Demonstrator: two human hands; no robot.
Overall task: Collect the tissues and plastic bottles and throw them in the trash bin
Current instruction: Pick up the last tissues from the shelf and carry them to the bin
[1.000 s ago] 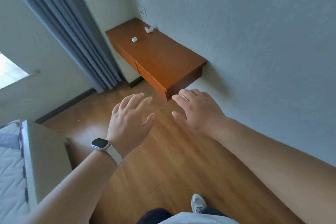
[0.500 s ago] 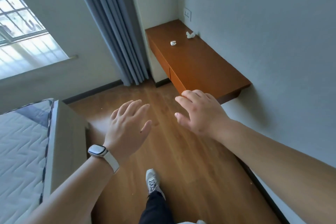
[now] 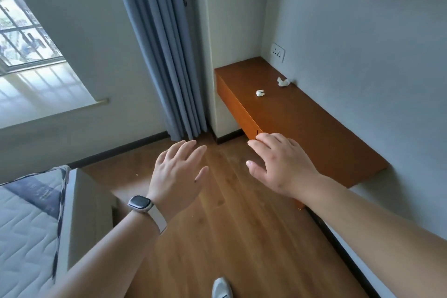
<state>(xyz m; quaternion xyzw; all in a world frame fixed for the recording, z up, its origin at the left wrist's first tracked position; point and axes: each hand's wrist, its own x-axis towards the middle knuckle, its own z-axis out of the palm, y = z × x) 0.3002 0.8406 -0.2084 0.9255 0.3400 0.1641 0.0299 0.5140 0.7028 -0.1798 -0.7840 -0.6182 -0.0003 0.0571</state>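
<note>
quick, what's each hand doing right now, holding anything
Left hand: open, fingers spread, holding nothing, over the floor.
Right hand: open, fingers loosely extended, holding nothing, by the desk's near end.

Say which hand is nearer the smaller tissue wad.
Right. The right hand is at the desk edge below the tissue wad; the left hand is farther left, over floor.

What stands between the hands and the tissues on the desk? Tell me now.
Nothing visible does. The small tissue and the larger tissue by the wall lie on the bare desk, beyond the open right hand. The left hand hovers over the floor.
</note>
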